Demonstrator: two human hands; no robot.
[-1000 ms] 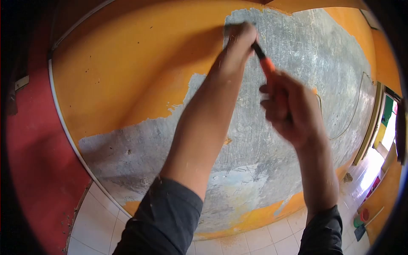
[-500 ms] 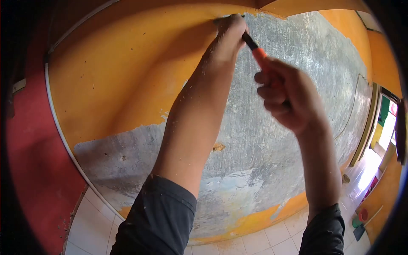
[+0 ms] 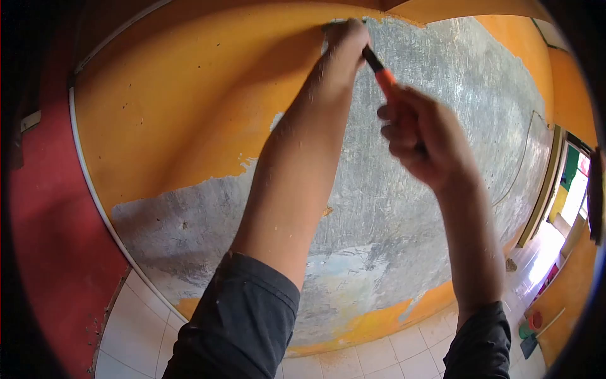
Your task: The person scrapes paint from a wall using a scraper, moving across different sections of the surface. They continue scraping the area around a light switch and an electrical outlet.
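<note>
My right hand (image 3: 426,136) is wrapped round the orange-and-black handle of a long paint scraper (image 3: 386,77). Up by the tool's head, my left hand (image 3: 350,36) grips it near the blade, pressed close to the wall. The blade is mostly hidden behind that hand; only a thin dark edge shows. It lies where the orange paint (image 3: 183,107) meets the bare grey patch (image 3: 416,158) of the wall. Ragged paint edges run down and to the left from there. Small paint flecks dot my left forearm.
White floor tiles (image 3: 404,344) run along the wall's foot, with paint dust on them. A red wall (image 3: 57,252) stands left, behind a white pipe (image 3: 85,161). At right are a doorway (image 3: 555,183), a red-and-green bucket (image 3: 531,323) and a long-handled dustpan (image 3: 530,345).
Both hands stay on the scraper and have moved very little. My view has shifted slightly, and the right hand sits a touch higher and to the left.
</note>
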